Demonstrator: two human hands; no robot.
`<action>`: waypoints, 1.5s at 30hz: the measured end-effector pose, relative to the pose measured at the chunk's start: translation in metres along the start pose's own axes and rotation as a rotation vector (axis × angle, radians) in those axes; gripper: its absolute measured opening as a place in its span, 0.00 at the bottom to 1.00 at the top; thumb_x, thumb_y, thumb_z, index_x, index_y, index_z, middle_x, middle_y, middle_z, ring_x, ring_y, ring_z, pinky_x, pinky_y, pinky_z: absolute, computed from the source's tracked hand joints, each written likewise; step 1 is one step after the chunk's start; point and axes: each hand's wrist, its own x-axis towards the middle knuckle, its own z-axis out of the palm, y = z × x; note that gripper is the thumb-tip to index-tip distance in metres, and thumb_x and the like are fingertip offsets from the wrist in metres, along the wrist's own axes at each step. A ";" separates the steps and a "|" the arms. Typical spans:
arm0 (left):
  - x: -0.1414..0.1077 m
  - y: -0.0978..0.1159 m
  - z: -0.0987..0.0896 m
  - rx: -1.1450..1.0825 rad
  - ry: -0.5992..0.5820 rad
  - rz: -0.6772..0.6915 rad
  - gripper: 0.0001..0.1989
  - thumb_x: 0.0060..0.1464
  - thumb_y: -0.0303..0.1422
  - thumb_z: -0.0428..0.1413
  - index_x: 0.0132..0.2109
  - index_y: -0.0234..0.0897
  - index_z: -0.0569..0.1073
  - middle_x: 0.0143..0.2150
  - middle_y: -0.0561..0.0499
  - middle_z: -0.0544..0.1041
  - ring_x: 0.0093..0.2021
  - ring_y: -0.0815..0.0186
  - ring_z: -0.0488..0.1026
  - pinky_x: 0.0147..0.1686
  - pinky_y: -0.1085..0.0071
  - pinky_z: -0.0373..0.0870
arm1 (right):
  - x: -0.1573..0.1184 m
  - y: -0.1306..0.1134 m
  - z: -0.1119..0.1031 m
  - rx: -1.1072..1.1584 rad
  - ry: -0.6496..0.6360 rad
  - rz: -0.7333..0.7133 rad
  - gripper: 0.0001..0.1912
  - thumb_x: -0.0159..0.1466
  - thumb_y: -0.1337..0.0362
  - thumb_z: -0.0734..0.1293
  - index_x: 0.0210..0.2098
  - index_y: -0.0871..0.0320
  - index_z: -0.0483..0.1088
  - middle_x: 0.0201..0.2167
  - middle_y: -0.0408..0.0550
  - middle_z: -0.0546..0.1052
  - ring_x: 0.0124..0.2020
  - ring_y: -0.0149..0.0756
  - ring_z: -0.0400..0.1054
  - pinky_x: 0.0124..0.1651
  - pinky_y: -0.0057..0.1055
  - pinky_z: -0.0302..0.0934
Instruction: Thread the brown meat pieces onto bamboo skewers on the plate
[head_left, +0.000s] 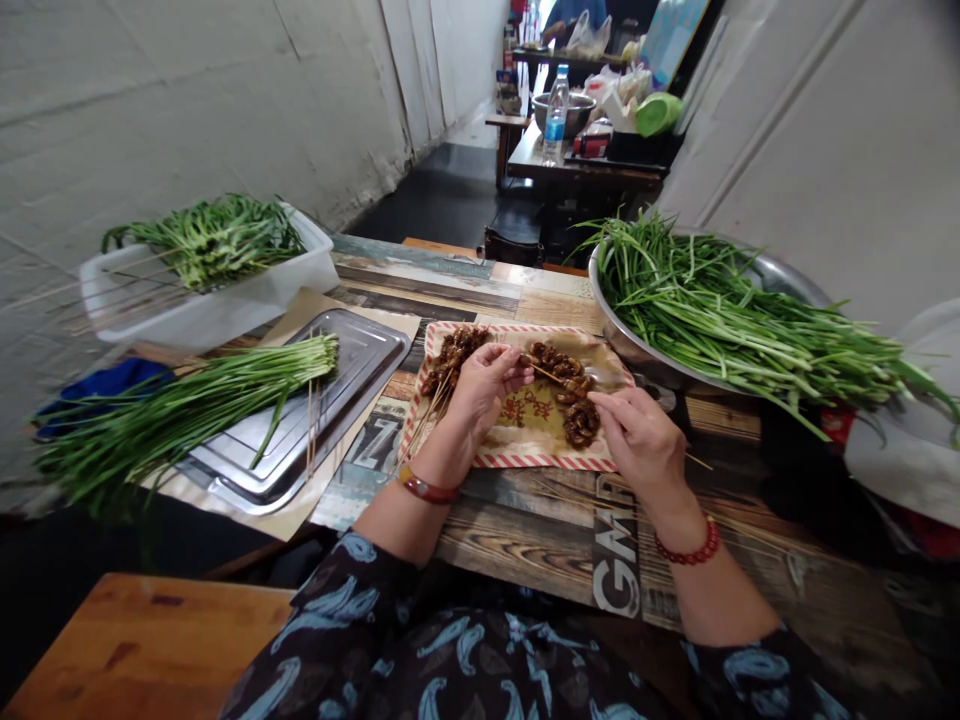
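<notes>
My left hand [484, 388] is closed in a pinch at one end of a thin wooden skewer [549, 375], over a paper-lined tray [517, 462] with a red-and-white striped rim. My right hand [643, 432] pinches farther along, beside dark brown, sauced curled pieces [581, 425]; its fingertips are partly hidden. A stick end [699, 461] shows beyond that hand, in line with the skewer. Left in the tray lies a pile of similar brown pieces [459, 355] on skewers, partly behind my left hand.
Green stalks [225, 395] lie across a metal tray lid [285, 455] at left. Behind it stands a white tub [315, 262] with skewered greens. At right, a steel bowl [611, 320] overflows with long greens. Loose skewers [570, 497] lie near me. A water bottle [556, 115] stands on another table.
</notes>
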 end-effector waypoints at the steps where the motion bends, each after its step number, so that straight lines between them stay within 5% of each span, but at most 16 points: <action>1: 0.000 -0.001 0.000 0.002 0.000 0.004 0.22 0.37 0.37 0.71 0.33 0.34 0.67 0.25 0.54 0.76 0.26 0.68 0.76 0.33 0.70 0.75 | 0.000 0.000 0.001 0.004 0.000 0.002 0.13 0.68 0.66 0.62 0.46 0.53 0.76 0.35 0.47 0.77 0.33 0.31 0.71 0.37 0.26 0.64; 16: -0.001 -0.010 0.002 0.036 0.044 0.108 0.23 0.35 0.39 0.71 0.32 0.34 0.69 0.27 0.53 0.77 0.27 0.69 0.76 0.32 0.70 0.75 | 0.000 -0.009 0.003 0.024 -0.003 0.039 0.13 0.69 0.65 0.60 0.46 0.55 0.76 0.34 0.47 0.77 0.34 0.32 0.72 0.38 0.27 0.65; 45: -0.008 -0.019 0.011 0.060 -0.007 0.068 0.19 0.36 0.37 0.71 0.31 0.34 0.70 0.27 0.55 0.74 0.26 0.72 0.71 0.33 0.71 0.73 | -0.001 -0.006 0.019 0.096 0.012 0.043 0.14 0.67 0.66 0.60 0.45 0.54 0.77 0.30 0.46 0.73 0.31 0.32 0.68 0.35 0.29 0.65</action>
